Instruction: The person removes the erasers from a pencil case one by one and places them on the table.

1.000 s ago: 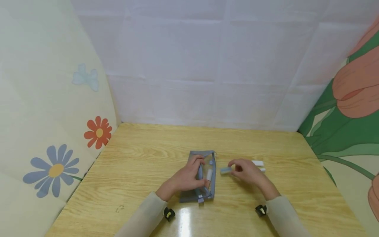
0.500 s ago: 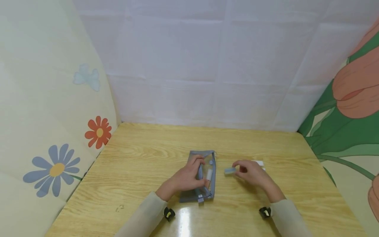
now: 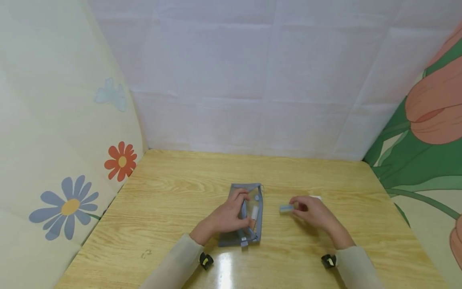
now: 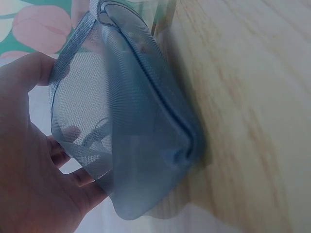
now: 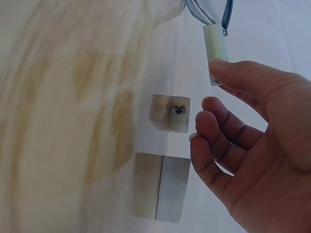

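Observation:
My left hand (image 3: 227, 214) grips the edge of a blue-grey mesh zip pouch (image 4: 146, 131) lying on the table. In the left wrist view, the thumb and fingers curl round the mesh. Inside, a white stick-shaped item (image 3: 255, 212) shows in the head view. To the pouch's right, my right hand (image 3: 312, 212) pinches a small rectangular block (image 5: 215, 41), pale yellow on one face and light blue on another. Its remaining fingers bend loosely. Below them in the right wrist view sit a small white block with an animal face (image 5: 179, 114) and a larger plain white block (image 5: 173, 189).
The wood-grain table (image 3: 180, 176) reaches back to a white sheet (image 3: 216, 80). Flower-printed cloths (image 3: 54, 140) hang on both sides. A small zip tab (image 3: 244, 243) sticks out at the pouch's near end.
My right hand has drawn to the right, away from the pouch, with the small block between its fingers. It now covers more of the white blocks. My left hand and the pouch have stayed put.

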`<state>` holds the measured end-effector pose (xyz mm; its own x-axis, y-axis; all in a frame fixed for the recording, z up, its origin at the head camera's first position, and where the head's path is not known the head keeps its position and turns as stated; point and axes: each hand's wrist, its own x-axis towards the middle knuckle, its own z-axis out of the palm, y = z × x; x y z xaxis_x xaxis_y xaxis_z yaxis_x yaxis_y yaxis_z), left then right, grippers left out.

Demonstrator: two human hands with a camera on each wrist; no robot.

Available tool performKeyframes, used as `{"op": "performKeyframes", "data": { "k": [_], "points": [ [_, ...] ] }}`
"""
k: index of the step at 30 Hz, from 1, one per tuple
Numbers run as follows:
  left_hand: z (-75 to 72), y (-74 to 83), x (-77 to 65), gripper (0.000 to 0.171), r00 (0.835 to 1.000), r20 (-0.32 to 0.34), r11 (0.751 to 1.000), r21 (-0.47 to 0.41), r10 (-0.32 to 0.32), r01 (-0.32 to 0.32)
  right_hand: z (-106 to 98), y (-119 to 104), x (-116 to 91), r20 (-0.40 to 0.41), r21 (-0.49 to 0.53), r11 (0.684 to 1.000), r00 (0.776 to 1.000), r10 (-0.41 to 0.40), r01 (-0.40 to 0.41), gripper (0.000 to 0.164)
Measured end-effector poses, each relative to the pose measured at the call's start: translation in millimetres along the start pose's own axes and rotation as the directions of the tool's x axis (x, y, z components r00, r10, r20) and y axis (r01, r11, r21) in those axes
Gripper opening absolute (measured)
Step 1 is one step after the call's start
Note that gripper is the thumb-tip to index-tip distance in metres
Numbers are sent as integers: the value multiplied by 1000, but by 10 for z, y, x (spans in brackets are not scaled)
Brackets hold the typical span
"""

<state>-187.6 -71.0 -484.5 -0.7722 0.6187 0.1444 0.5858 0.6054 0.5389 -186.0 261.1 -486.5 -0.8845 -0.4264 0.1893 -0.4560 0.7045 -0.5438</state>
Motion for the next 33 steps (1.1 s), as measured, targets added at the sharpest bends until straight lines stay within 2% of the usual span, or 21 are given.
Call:
{"op": "performKeyframes", "data": {
  "k": [12, 26, 33],
  "points": [
    [-2, 8, -7, 62, 1000, 10, 1000, 1, -12, 12, -63, 33, -90, -2, -1, 1000, 1000, 6, -6, 26],
    [4, -4, -1, 64, 1000, 4, 1000, -7, 8, -8, -118, 81, -182, 20, -17, 996, 996, 85, -85, 26],
    [-1, 0, 2, 62, 1000, -4, 1000, -11, 12, -12, -133, 78, -213, 39, -21, 995, 995, 94, -93, 22]
  ]
}}
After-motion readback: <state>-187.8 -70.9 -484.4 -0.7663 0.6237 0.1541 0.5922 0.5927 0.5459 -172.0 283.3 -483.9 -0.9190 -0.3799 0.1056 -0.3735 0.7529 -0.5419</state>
